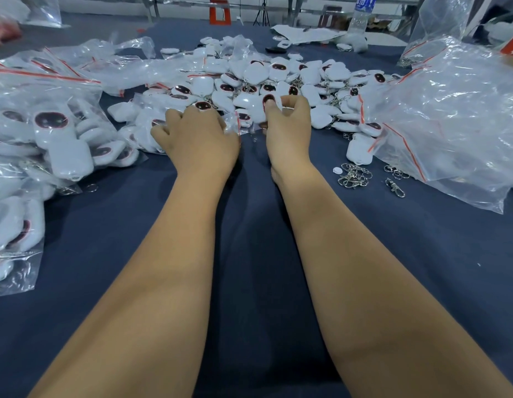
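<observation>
Head-camera view down 2 bare forearms stretched over a dark blue table (249,239). The left hand (197,136) lies palm down on a small clear bag (146,122), fingers curled and gripping the plastic near its red-striped mouth, which appears to face the right hand. Several white toys are already inside the bag.

The right hand (288,124) pinches 1 toy (268,103), white with a dark oval face, between thumb and curled fingers. The toy is at the near edge of the pile (278,73), just beside the bag's mouth and not yet inside it. The pile is a loose heap of the same toys, many with metal rings lying tangled together.

Filled bags (62,139) are stacked at the left, and empty bags (450,110) lie heaped at the right. Loose clasps (354,175) sit on the table near the right forearm.

Likely risks:
- The toy's ring may be snagged on a neighbour, so lifting it could drag 2 or more out and scatter the heap.
- The bag's mouth looks crumpled under the left hand. If it is not held wide, the toy could catch on the zip strip and drop onto the table.
- The slick plastic could slip from the left fingers, spilling what is already bagged.
</observation>
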`<state>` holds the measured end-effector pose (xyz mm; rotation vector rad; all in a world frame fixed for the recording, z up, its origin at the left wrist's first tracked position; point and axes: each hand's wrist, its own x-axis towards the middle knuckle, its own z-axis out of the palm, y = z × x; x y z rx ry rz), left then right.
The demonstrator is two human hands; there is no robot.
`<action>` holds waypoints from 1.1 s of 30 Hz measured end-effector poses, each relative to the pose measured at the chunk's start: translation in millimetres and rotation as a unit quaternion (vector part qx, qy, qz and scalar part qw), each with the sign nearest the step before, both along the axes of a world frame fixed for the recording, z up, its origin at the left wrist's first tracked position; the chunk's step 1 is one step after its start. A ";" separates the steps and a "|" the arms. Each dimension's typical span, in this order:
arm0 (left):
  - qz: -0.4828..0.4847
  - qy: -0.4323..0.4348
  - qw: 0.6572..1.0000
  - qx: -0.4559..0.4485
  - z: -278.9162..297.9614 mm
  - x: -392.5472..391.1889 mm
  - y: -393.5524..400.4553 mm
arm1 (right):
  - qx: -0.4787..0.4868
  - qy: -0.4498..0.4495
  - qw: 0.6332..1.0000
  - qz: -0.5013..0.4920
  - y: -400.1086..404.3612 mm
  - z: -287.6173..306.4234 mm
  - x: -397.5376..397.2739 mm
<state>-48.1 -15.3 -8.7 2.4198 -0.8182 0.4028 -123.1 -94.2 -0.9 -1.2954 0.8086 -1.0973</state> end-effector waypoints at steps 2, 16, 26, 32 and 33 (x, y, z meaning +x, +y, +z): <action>0.001 0.019 0.999 -0.046 2.0 0.8 0.5 | 0.078 -0.081 0.992 0.055 0.5 3.3 1.2; -0.063 0.104 0.912 -0.392 13.6 1.0 3.3 | -0.046 0.036 0.990 0.125 16.7 0.9 3.9; -0.073 0.072 0.910 -0.401 15.7 -0.6 6.0 | -0.226 0.126 0.955 0.145 24.9 -3.3 6.1; -0.064 0.097 0.921 -0.372 17.5 -1.6 6.9 | -0.169 0.174 0.939 0.245 26.9 5.8 6.5; -0.065 0.118 0.911 -0.389 17.2 0.1 6.7 | -0.167 0.176 0.935 0.260 25.9 5.3 6.2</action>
